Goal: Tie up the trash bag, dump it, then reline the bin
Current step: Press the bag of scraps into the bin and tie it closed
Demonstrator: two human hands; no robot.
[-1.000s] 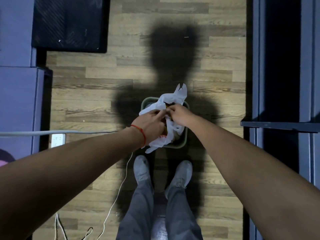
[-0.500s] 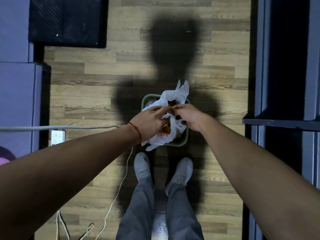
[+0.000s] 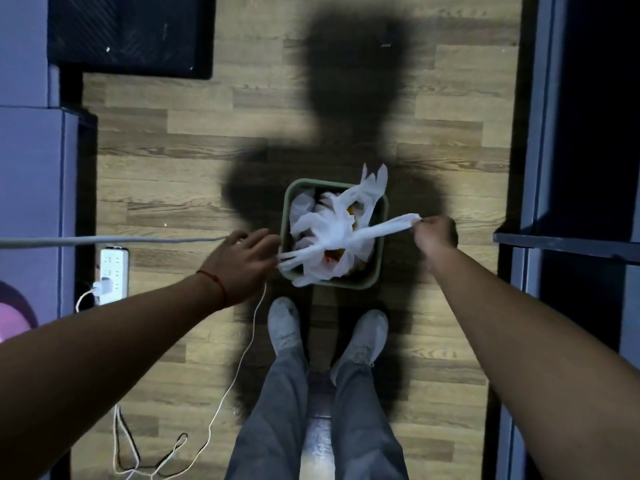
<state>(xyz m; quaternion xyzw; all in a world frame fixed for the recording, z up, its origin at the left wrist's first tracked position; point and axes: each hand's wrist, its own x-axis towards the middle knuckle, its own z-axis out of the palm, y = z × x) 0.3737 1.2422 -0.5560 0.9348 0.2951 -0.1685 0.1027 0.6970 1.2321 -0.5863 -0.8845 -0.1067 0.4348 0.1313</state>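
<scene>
A small green square bin (image 3: 380, 244) stands on the wooden floor just ahead of my shoes. Inside it sits a white plastic trash bag (image 3: 332, 230) with orange scraps showing through. Two twisted bag ends stretch out sideways from a crossing over the middle. My left hand (image 3: 244, 261) grips the left end at the bin's left rim. My right hand (image 3: 435, 233) is closed on the right end, pulled out past the bin's right rim. A loose bag flap sticks up at the far right corner.
A white power strip (image 3: 111, 268) with a plugged charger lies on the floor at the left, its white cable (image 3: 242, 362) trailing past my left shoe. A grey cord (image 3: 104, 241) runs in from the left. Purple furniture (image 3: 31, 188) flanks the left, a dark frame (image 3: 540, 168) the right.
Both hands were together over the middle of the bag. Now they have pulled apart sideways, drawing the two bag ends taut across the bin.
</scene>
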